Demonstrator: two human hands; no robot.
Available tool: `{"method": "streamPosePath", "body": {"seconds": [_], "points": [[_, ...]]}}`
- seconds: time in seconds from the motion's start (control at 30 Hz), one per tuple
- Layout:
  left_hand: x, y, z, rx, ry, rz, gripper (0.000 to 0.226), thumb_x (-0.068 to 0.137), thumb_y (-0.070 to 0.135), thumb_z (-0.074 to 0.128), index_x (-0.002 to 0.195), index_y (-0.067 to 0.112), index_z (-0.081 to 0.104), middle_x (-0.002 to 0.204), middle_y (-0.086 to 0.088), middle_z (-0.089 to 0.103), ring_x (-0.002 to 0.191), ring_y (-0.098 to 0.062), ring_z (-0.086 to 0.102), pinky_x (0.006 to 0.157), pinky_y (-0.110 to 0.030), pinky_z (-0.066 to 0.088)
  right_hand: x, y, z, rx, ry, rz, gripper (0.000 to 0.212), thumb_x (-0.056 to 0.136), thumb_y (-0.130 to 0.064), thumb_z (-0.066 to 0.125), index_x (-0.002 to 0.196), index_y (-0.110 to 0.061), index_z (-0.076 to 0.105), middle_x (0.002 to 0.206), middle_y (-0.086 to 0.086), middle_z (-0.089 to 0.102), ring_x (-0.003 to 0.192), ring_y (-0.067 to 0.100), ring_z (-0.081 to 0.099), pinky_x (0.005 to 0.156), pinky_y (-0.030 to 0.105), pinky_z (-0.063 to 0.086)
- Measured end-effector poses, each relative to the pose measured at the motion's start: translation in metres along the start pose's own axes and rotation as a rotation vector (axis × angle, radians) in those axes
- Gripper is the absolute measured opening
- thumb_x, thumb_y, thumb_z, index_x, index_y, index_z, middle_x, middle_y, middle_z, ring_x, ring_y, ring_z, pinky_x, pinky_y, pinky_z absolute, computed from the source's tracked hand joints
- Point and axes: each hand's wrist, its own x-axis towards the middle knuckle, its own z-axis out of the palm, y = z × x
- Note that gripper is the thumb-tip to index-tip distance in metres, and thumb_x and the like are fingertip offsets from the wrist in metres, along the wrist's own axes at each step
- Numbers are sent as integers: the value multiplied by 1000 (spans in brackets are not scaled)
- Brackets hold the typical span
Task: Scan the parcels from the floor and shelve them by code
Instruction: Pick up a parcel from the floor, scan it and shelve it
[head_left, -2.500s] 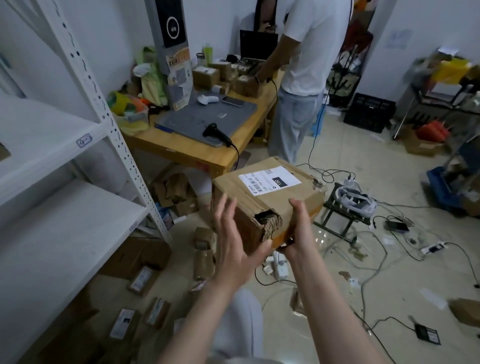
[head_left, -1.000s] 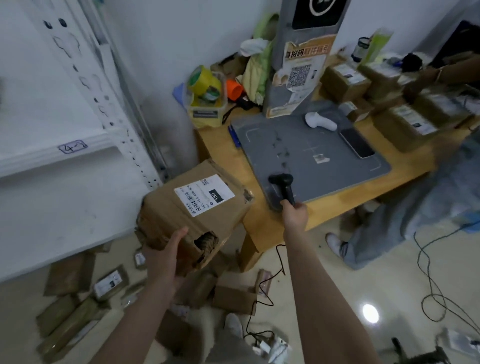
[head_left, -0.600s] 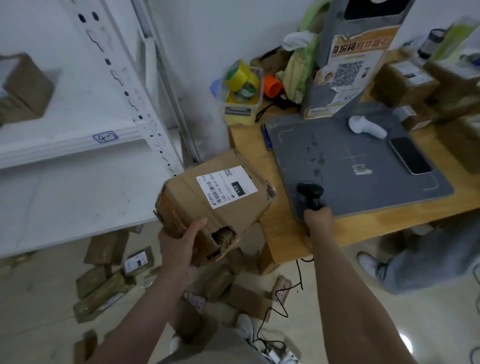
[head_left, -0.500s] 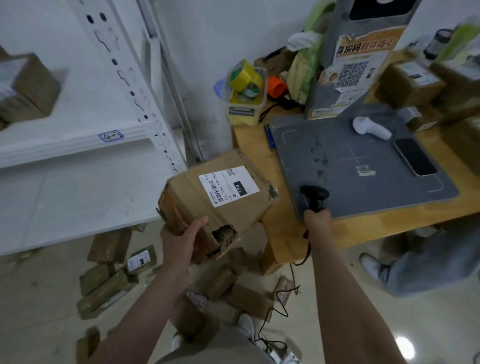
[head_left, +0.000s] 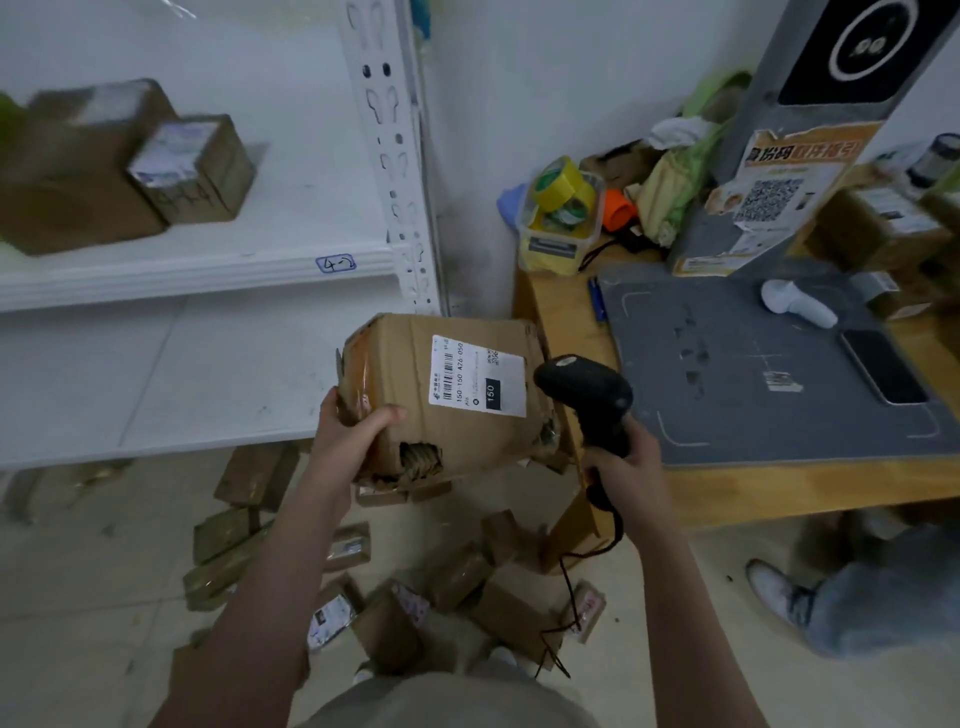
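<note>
And the black handheld barcode scanner (head_left: 584, 387) is up! Half a second ago it was still sitting at the near edge of the grey scanning mat (head_left: 753, 374); now your right hand (head_left: 626, 465) has it off the wooden table (head_left: 779, 486), fingers wrapped round the handle, its head just right of the parcel. Your left hand (head_left: 345, 441) hasn't let go of the dented brown cardboard parcel (head_left: 415, 415): it clamps the near-left corner, thumb over the top face, box in the air between shelf and table. You've swung it round, so the white shipping label (head_left: 478, 376) faces up, beside the scanner's nose. That reads as the scan about to happen, though no beam shows yet. Left of you the white metal shelf (head_left: 208, 275) with its handwritten "4-2" tag (head_left: 336, 263) waits, and plenty of small brown parcels (head_left: 467, 587) lie on the floor, so you look early in the job.
</note>
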Motion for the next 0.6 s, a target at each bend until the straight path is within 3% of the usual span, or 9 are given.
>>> {"method": "streamPosePath", "body": {"seconds": [0.07, 0.17, 0.27, 0.43, 0.6], "points": [[-4, 4, -11, 32, -43, 29, 108, 51, 47, 87, 147, 37, 37, 137, 1, 56, 121, -28, 57, 90, -49, 56, -7, -11, 5, -27, -64, -33, 28, 83, 12, 54, 88, -16, 58, 64, 7, 54, 59, 22, 52, 60, 40, 44], [-9, 10, -24, 66, -99, 95, 105, 52, 44, 83, 147, 38, 37, 131, 4, 57, 115, -24, 59, 80, -39, 55, -17, -19, 7, -55, -174, -99, 12, 84, 2, 60, 89, -9, 59, 61, 6, 54, 57, 23, 52, 62, 43, 44], [-5, 13, -38, 72, -129, 99, 132, 39, 47, 84, 157, 33, 25, 135, 6, 50, 119, -22, 56, 89, -38, 51, -26, -24, 6, -125, -261, -218, 9, 87, -9, 66, 96, -10, 64, 62, -3, 58, 58, 19, 56, 62, 42, 48], [-3, 17, -53, 44, -154, 104, 133, 35, 43, 84, 156, 33, 30, 141, 2, 52, 122, -21, 56, 96, -36, 49, -32, -32, 7, -199, -336, -292, 15, 88, -3, 70, 101, -10, 66, 66, -13, 65, 57, 0, 60, 54, 13, 44], [-6, 23, -52, 59, -199, 133, 133, 35, 43, 86, 156, 35, 32, 143, 5, 50, 123, -17, 55, 91, -29, 48, -34, -37, 17, -249, -340, -290, 26, 86, -10, 74, 111, -19, 68, 83, -15, 72, 78, 2, 68, 65, 17, 50]]}}
